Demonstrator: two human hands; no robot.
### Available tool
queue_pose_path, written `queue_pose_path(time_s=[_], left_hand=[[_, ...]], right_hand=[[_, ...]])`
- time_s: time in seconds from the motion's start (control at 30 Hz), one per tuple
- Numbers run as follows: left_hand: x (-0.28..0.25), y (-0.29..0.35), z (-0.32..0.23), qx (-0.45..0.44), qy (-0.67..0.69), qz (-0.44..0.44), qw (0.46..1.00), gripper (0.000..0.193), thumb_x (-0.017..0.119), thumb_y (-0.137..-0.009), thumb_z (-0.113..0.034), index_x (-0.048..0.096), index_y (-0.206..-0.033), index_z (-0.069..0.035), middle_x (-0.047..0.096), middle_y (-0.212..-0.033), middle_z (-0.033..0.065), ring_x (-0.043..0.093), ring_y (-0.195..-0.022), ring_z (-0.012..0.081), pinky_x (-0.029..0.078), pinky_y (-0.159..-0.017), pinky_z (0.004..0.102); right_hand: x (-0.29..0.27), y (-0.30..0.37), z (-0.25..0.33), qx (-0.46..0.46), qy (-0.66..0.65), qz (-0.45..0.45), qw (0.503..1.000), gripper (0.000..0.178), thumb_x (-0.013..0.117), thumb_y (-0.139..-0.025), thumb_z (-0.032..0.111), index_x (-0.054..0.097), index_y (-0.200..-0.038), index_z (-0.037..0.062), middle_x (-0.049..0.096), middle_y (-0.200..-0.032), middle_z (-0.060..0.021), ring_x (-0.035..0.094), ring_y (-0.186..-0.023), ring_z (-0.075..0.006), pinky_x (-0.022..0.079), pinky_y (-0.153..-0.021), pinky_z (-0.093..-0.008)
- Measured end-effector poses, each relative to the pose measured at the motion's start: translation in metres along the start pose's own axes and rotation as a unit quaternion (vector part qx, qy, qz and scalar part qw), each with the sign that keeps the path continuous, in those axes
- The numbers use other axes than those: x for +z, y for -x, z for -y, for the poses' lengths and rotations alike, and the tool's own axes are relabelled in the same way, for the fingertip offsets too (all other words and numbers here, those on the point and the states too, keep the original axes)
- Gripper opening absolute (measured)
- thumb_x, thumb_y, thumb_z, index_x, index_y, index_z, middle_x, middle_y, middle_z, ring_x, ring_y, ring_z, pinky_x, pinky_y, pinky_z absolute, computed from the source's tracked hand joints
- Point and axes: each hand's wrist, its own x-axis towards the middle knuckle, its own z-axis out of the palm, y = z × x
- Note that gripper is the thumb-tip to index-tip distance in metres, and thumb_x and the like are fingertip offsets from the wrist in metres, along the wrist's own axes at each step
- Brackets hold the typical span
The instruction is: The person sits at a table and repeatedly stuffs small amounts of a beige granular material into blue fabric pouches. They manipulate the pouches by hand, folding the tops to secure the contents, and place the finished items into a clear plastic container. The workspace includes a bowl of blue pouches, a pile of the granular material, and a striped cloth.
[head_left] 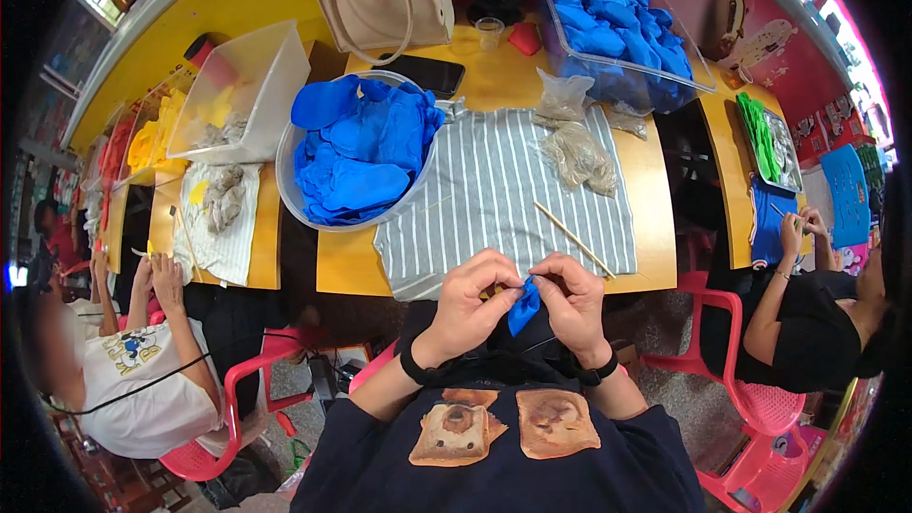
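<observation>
Your left hand [475,302] and right hand [576,304] pinch blue fabric [523,310] between fingers [492,271], seemingly working its edge; next likely needs steadiness.

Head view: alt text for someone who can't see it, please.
A person's left hand and right hand pinch a small blue piece by a yellow table. On it are a striped cloth and a round tub of heaped blue pieces; other people sit on both sides.

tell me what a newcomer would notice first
The round tub heaped with bright blue pieces, by the left edge of the striped cloth, probably comes first. At the back right, a clear bin holds more. Nearest, the left hand and right hand pinch a small blue piece.
</observation>
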Motion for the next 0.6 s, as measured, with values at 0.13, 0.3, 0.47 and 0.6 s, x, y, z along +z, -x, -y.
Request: queue_pose_path(time_s=[0.13, 0.3, 0.47, 0.6], left_hand=[[-0.003, 0.003, 0.010, 0.001, 0.096, -0.005, 0.995, 0.008, 0.064, -0.081, 0.005, 0.063, -0.087, 0.000, 0.060, -0.097, 0.0067, 0.056, -0.084, 0.0100, 0.045, -0.070, 0.0230], [0.001, 0.004, 0.015, -0.018, 0.130, -0.048, 0.990, 0.009, 0.062, -0.084, 0.004, 0.061, -0.093, 0.001, 0.060, -0.103, 0.0091, 0.058, -0.090, 0.0121, 0.047, -0.076, 0.0247], [0.005, 0.000, 0.020, 0.029, 0.094, -0.078, 0.992, 0.009, 0.064, -0.083, 0.002, 0.061, -0.092, 0.001, 0.060, -0.106, 0.0101, 0.059, -0.092, 0.0144, 0.047, -0.079, 0.0269], [0.005, 0.000, 0.012, -0.018, 0.126, -0.007, 0.992, 0.011, 0.059, -0.085, 0.007, 0.060, -0.094, 0.001, 0.056, -0.112, 0.0113, 0.057, -0.101, 0.0145, 0.047, -0.084, 0.0255]], right_hand=[[0.005, -0.001, 0.002, -0.010, 0.012, -0.002, 1.000, 0.010, 0.058, -0.084, -0.010, 0.061, -0.091, -0.0036, 0.057, -0.080, -0.0032, 0.052, -0.072, -0.0064, 0.042, -0.063, -0.0203], [0.007, -0.005, 0.001, -0.090, 0.098, -0.066, 0.989, 0.010, 0.061, -0.082, -0.008, 0.060, -0.090, -0.0034, 0.056, -0.080, -0.0051, 0.053, -0.069, -0.0098, 0.042, -0.061, -0.0215], [0.006, 0.005, 0.000, -0.021, 0.071, 0.013, 0.997, 0.009, 0.062, -0.083, -0.005, 0.060, -0.092, -0.0029, 0.056, -0.082, -0.0053, 0.054, -0.071, -0.0095, 0.042, -0.062, -0.0216], [0.010, 0.007, -0.004, 0.039, -0.080, 0.021, 0.996, 0.004, 0.059, -0.087, -0.004, 0.058, -0.091, -0.0018, 0.055, -0.082, 0.0003, 0.051, -0.074, -0.0045, 0.040, -0.062, -0.0199]])
